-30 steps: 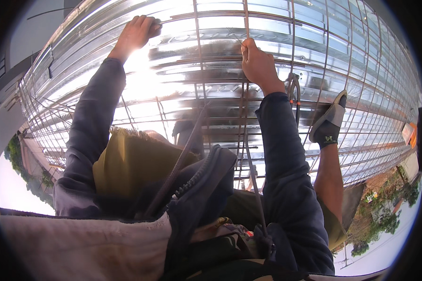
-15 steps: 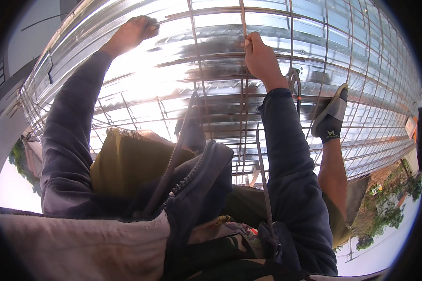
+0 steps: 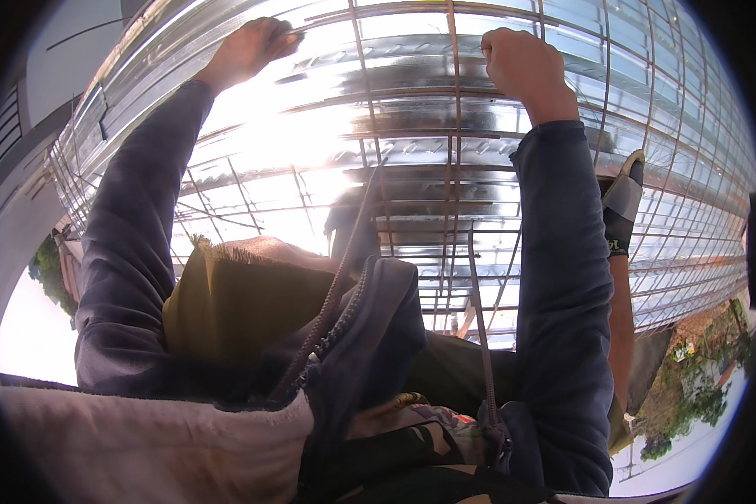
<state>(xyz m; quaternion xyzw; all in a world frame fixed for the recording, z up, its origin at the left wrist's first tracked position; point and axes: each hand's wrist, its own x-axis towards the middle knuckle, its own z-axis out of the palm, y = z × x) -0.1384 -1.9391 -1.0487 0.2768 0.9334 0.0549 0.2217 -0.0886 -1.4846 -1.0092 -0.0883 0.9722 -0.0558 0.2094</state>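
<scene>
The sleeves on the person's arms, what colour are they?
Dark navy blue sleeves, clearest in the head view.

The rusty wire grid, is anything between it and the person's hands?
Nothing visible. The left hand and the right hand each close straight around a bar of the rusty wire grid, which lies on the shiny ribbed metal sheet. The foot in a dark shoe rests off to the right.
</scene>
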